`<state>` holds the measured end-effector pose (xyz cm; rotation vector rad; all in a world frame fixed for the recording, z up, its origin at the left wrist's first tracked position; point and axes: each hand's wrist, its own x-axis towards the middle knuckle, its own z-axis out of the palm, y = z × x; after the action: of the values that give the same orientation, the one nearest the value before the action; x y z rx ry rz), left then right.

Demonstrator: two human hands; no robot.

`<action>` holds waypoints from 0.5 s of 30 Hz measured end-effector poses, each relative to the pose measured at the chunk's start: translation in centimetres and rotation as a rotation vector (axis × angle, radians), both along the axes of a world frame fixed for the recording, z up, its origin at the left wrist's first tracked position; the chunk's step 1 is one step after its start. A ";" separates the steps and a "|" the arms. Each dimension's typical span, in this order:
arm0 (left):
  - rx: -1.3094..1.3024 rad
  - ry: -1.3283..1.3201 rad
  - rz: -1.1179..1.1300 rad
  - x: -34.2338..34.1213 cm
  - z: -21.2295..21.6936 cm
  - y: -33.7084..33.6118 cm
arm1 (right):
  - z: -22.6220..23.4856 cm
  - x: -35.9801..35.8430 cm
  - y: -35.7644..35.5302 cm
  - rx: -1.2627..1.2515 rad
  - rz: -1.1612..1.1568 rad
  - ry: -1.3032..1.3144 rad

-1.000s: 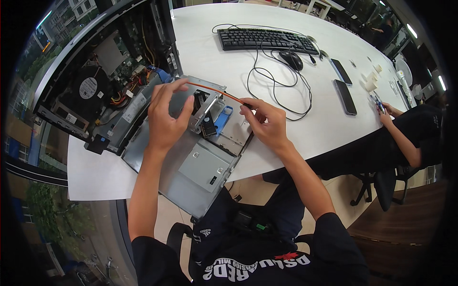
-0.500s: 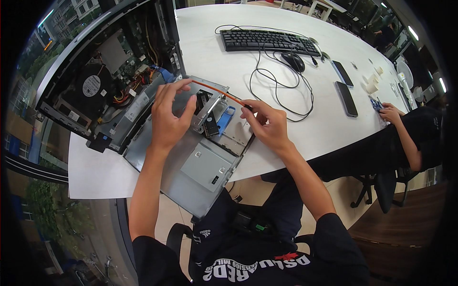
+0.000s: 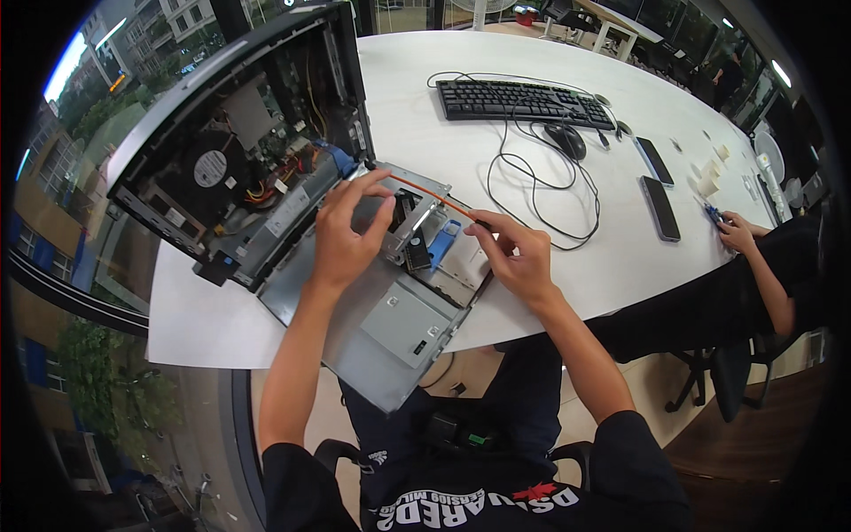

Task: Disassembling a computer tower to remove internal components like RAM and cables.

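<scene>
A thin orange cable (image 3: 432, 193) runs nearly straight between my two hands, above the open computer case. My right hand (image 3: 523, 259) pinches its dark end between thumb and fingers. Its other end meets the fingers of my left hand (image 3: 348, 232), which are curled around it with the thumb standing apart; the exact grip there is partly hidden. Below the cable lies the case's folded-out metal panel (image 3: 350, 310), holding a drive bracket with a blue plastic latch (image 3: 441, 242). The case (image 3: 239, 53) stands open at the left, showing a round fan (image 3: 210, 168), a circuit board and bundled wires (image 3: 284, 173).
Farther back on the white table (image 3: 399, 62) lie a black keyboard (image 3: 523, 102), a mouse (image 3: 565, 140) and their looping cable (image 3: 532, 182). Two phones (image 3: 659, 208) rest to the right. Beyond them, another person's hands (image 3: 736, 232) hold a small blue object near beige cups (image 3: 707, 180).
The whole scene has shifted slightly right and down in view as the head moved. My hands keep nearly the same pose around the orange cable.
</scene>
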<state>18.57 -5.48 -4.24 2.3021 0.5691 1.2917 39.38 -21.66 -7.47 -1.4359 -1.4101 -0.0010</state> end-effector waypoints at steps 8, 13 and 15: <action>-0.021 -0.012 -0.078 0.2 -0.3 0.0 | 1.2 -0.5 0.0 0.062 0.073 -0.024; 0.022 0.045 -0.096 0.6 0.6 -0.4 | 1.0 0.2 0.3 0.026 0.108 -0.033; 0.051 0.057 -0.127 0.6 0.6 -0.6 | 1.1 0.3 0.1 -0.003 0.123 -0.054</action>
<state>19.12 -6.10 -3.63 2.3818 0.4055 1.1971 39.73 -21.58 -6.37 -1.3586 -1.5418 0.0414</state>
